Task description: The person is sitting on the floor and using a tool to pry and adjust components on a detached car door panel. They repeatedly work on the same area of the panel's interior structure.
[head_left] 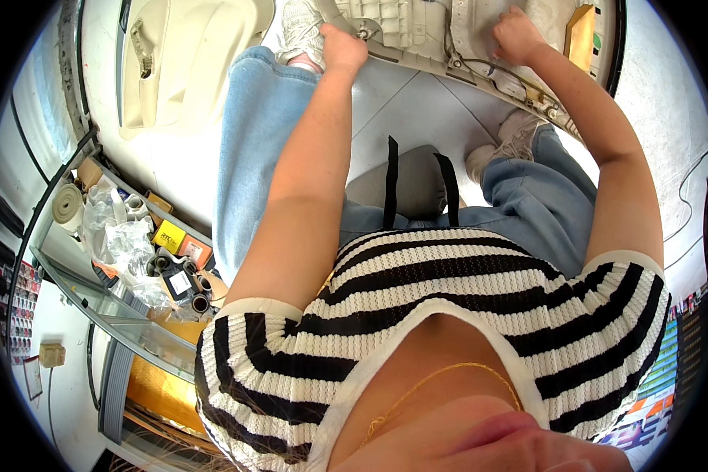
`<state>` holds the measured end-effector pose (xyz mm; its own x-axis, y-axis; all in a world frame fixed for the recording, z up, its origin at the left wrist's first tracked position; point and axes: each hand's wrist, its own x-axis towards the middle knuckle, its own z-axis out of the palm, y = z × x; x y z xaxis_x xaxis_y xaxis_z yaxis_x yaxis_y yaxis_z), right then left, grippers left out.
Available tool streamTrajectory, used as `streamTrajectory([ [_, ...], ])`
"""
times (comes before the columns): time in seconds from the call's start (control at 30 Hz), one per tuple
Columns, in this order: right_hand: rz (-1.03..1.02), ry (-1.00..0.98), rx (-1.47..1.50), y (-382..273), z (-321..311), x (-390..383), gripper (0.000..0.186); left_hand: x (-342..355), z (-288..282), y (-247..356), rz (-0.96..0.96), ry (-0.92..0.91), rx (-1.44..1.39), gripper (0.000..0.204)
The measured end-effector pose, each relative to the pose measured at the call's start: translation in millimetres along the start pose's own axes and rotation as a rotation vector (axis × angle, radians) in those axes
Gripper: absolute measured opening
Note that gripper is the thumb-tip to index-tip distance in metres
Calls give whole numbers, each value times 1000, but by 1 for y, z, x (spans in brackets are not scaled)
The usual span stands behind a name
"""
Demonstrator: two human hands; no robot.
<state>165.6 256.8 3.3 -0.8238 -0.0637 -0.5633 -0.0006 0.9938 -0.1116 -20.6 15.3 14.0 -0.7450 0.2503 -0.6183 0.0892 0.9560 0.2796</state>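
Note:
The ribbed back of a beige car door panel (401, 55) faces me at the top of the head view, with a thin cable (480, 61) running over it. My left hand (343, 49) is closed on the panel's near left edge, beside a shoe; its fingertips are partly hidden. Further right, my right hand (518, 38) is curled into a fist over the panel's inner side. What it holds, if anything, is hidden by the fingers. A yellow-brown strip (580, 39) stands on the panel to the right of that hand.
A second beige door panel (189, 63) lies at the upper left. To my left, a glass case (134, 330) holds plastic bags (118, 228), a yellow box (168, 235) and a pale roll (68, 204). Between my legs is a grey stool (405, 185). Cables (688, 197) lie on the right-hand floor.

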Motion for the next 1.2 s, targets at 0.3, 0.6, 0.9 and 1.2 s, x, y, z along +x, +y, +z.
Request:
streamTrajectory([
  [0.3,-61,170,-8,7,19,11,17,0,1,-1,-4,6,-19,49],
  [0.6,-232,-15,-131,3,-8,18,16,1,1,-2,0,13,-21,50],
  [0.9,-305,-43,-117,2,-6,31,21,2,2,-1,-10,5,28,52],
  [1.2,-490,67,-147,-3,-6,42,18,2,2,-2,-9,4,3,55],
])
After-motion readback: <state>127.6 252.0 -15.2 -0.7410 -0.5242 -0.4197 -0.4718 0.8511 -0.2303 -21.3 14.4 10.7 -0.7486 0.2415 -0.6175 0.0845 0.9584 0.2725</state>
